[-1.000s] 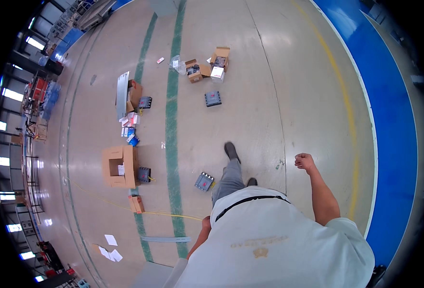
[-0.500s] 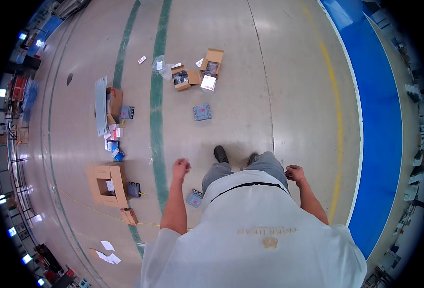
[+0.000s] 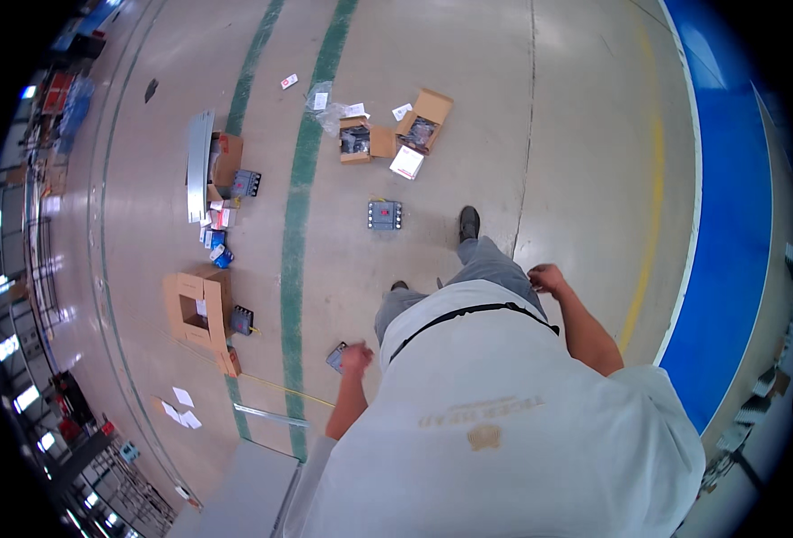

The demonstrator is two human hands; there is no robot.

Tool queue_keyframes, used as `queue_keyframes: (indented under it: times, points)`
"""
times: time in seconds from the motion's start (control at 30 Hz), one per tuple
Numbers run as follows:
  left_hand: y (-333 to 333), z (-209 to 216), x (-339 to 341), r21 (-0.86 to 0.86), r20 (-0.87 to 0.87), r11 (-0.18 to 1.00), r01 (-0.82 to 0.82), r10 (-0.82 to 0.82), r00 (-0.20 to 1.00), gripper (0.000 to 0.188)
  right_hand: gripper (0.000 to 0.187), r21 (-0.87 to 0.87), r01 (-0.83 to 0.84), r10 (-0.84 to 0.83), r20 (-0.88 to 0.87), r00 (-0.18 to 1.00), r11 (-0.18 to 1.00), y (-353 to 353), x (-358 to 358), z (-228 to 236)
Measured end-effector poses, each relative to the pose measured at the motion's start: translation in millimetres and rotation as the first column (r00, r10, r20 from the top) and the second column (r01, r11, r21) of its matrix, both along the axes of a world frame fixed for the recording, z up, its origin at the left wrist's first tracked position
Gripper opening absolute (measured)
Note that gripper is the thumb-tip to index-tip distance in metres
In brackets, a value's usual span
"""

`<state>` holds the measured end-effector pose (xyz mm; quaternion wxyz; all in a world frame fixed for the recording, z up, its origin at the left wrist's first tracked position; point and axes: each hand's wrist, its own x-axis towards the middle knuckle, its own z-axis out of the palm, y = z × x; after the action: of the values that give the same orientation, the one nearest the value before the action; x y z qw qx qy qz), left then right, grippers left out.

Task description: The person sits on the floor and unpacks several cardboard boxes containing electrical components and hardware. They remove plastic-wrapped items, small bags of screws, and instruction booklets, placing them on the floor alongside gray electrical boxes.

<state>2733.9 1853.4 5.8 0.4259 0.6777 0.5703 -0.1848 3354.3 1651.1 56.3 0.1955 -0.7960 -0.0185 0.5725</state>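
Observation:
My left hand [image 3: 356,357] hangs beside my left hip with its fingers loosely apart and nothing visible in it. In the picture it partly covers a grey moulded-case circuit breaker [image 3: 334,360] on the floor. My right hand [image 3: 547,279] is by my right thigh, its fingers curled together; whatever they may hold is hidden. Ahead of my feet lies another grey circuit breaker [image 3: 385,214] with a red centre, a bit of yellow at its far edge. Neither hand touches a breaker as far as I can see.
Two opened cartons [image 3: 355,141] and a white box [image 3: 406,162] lie ahead. To the left are grey metal strips [image 3: 199,166], a breaker [image 3: 246,183], blue packs [image 3: 221,256], a large carton [image 3: 201,305] and another breaker [image 3: 241,320]. A grey panel [image 3: 244,489] stands at lower left.
I have stepped and turned slightly: my right foot is now forward, my left foot back. My left hand has swung back toward the near breaker. A grey panel has come into view at lower left.

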Motion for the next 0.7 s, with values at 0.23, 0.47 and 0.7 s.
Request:
queue_keyframes:
  times: [0.23, 0.47, 0.7]
  points:
    - [-154.6, -19.5, 94.1, -0.086, 0.049, 0.829, -0.553, 0.557, 0.829, 0.029, 0.021, 0.161, -0.095, 0.071, 0.152, 0.986, 0.982, 142.0, 183.5, 27.2]
    - [-44.3, 22.2, 236.0, -0.089, 0.177, 0.801, -0.592, 0.598, 0.782, 0.03, 0.023, 0.107, -0.264, 0.252, 0.113, 0.961, 0.959, 230.9, 195.9, 29.3]
    - [119.7, 55.3, 273.3, -0.438, 0.18, 0.19, -0.879, 0.976, 0.121, 0.031, 0.025, 0.143, -0.825, 0.765, 0.315, 0.562, 0.547, 312.8, 167.1, 40.3]
